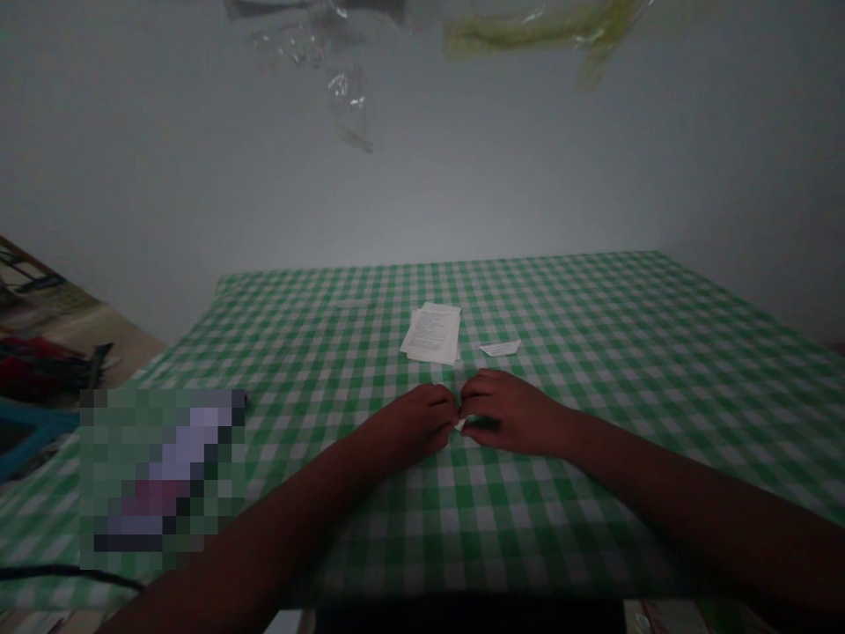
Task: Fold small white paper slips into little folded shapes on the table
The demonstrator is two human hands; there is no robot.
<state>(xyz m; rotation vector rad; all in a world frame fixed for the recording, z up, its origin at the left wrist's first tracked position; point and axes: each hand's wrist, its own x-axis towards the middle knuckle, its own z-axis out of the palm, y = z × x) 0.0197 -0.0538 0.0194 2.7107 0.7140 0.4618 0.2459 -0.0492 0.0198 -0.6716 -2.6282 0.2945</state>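
Both of my hands meet low over the checked cloth. My left hand [422, 421] is closed, its fingertips pinching a small bit of white paper [460, 423]. From the other side my right hand [511, 410] grips the same paper between thumb and fingers; most of the paper is hidden by the fingers. Just beyond the hands lies a small stack of printed white sheets [434, 335], slightly askew. To its right rests a folded piece of paper [500, 348] with slanted ends and print on it.
A green and white checked tablecloth [594, 335] covers the table. At the left lies a pixelated dark-edged object [191, 449], with a black cable [72, 572] nearby. A pale wall [462, 176] with clear and yellow tape [541, 35] stands behind. Blue and red items are beyond the left edge.
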